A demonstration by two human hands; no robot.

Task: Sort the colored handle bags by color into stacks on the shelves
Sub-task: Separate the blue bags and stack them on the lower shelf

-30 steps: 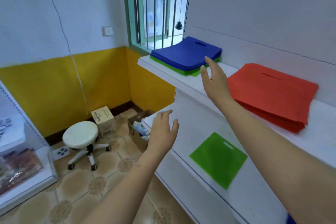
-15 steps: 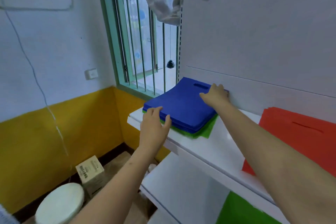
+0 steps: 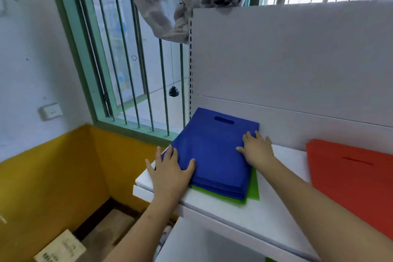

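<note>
A stack of blue handle bags [image 3: 212,151] lies at the left end of the upper white shelf [image 3: 265,215], on top of green bags [image 3: 254,189] whose edge peeks out at the front and right. My left hand [image 3: 170,172] rests flat on the stack's front left corner, fingers spread. Over on the stack's right edge lies my right hand [image 3: 256,149], also with straight fingers. A stack of red handle bags [image 3: 348,178] sits on the same shelf to the right.
A barred window with a green frame [image 3: 131,83] is behind the shelf's left end. A white back panel [image 3: 287,66] rises behind the bags. A lower shelf [image 3: 202,244] and a cardboard box [image 3: 61,249] on the floor lie below.
Both hands have come up from mid-air onto the blue stack. The left hand settled on its front left corner; the right slid from the back corner to the right edge.
</note>
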